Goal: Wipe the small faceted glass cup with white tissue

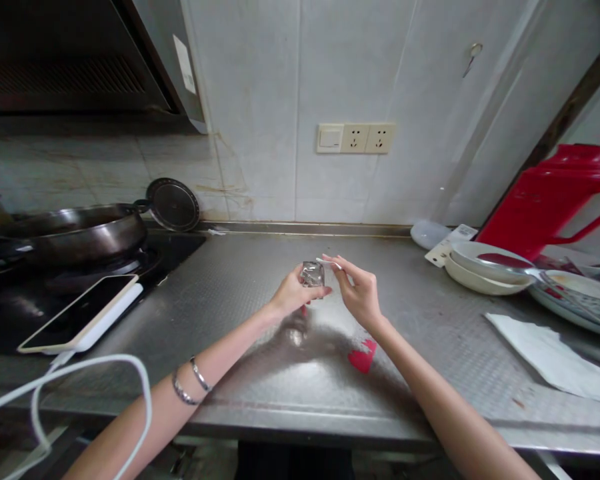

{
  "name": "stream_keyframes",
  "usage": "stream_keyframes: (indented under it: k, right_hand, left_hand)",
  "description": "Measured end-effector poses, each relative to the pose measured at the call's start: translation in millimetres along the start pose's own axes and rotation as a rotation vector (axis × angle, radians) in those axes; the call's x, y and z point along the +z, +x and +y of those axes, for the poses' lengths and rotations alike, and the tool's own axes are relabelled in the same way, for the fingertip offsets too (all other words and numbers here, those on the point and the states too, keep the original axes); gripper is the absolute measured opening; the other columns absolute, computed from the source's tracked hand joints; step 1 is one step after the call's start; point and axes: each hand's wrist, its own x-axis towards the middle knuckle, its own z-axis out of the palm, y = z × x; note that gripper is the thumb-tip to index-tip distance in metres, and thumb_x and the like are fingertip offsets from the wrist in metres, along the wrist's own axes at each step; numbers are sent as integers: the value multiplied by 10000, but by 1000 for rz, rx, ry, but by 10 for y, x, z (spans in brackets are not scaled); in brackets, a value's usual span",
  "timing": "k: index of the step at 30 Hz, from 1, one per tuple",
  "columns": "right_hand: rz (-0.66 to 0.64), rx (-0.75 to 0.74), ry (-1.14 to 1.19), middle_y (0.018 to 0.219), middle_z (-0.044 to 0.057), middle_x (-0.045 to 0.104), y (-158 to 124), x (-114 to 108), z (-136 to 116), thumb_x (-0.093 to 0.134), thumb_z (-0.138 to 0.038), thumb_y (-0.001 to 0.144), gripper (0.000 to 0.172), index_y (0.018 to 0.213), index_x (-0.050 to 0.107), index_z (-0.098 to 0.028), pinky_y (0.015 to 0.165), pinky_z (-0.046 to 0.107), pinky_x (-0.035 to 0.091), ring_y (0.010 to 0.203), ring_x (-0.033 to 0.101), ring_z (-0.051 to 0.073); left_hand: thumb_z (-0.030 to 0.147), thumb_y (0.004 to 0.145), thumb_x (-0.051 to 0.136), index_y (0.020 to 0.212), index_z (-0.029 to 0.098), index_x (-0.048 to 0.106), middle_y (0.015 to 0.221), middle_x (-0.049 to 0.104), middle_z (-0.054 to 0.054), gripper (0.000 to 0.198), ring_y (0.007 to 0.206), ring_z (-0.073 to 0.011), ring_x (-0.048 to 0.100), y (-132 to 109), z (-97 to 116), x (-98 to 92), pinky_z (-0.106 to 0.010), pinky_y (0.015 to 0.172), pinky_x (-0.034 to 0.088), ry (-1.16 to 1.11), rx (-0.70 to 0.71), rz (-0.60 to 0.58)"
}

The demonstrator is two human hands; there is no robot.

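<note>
Above the middle of the steel counter, my left hand (293, 293) is closed around a small, clear, square-sided container (313, 275). The container looks like smoky glass or plastic; its contents cannot be made out. My right hand (359, 288) is beside it, thumb and fingers pinched on a thin white stick-like piece (330, 263). That piece's left end lies at the container's upper right edge; whether they touch is unclear. Below my right hand, a jagged red scrap (363, 357) lies on the counter.
A metal pan (85, 233) stands on the black hob at left, with a phone (85, 313) and white cable (140, 380) nearer me. At right are stacked bowls (485, 280), a red thermos jug (550, 200) and a white paper tissue (550, 353).
</note>
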Motion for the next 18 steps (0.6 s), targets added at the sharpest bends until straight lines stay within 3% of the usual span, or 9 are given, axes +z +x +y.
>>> stream_keyframes:
  k: [5, 8, 12, 18]
  right_hand:
    - [-339, 107, 221, 1358, 45, 532, 25, -54, 27, 455, -265, 907, 376, 1267, 564, -259, 1055, 413, 406, 1258, 492, 225]
    - [-473, 115, 327, 1475, 55, 380, -4, -40, 35, 571, -208, 805, 617, 1395, 400, -271, 1083, 420, 368, 1336, 386, 243]
    - [-477, 145, 341, 1494, 89, 333, -72, 52, 83, 658, -165, 721, 823, 1445, 283, -279, 1085, 426, 364, 1343, 369, 254]
    - [-402, 239, 404, 1392, 95, 457, -100, 123, 160, 739, -232, 683, 756, 1363, 411, -262, 1027, 407, 436, 1267, 459, 249]
  left_hand:
    - [452, 651, 742, 977, 152, 596, 652, 554, 25, 466, 423, -54, 461, -21, 66, -26, -163, 340, 393, -84, -85, -34]
    - [465, 698, 704, 989, 142, 619, 604, 548, 26, 443, 377, -44, 433, 4, 71, -62, -166, 337, 399, -55, -105, -31]
    - [511, 740, 648, 1017, 138, 634, 627, 572, 9, 465, 378, -57, 449, 20, 69, -83, -186, 335, 419, 4, -113, -85]
    - [566, 738, 634, 1125, 166, 574, 747, 600, -14, 560, 403, -61, 487, 28, 71, -130, -192, 349, 431, 26, -87, -147]
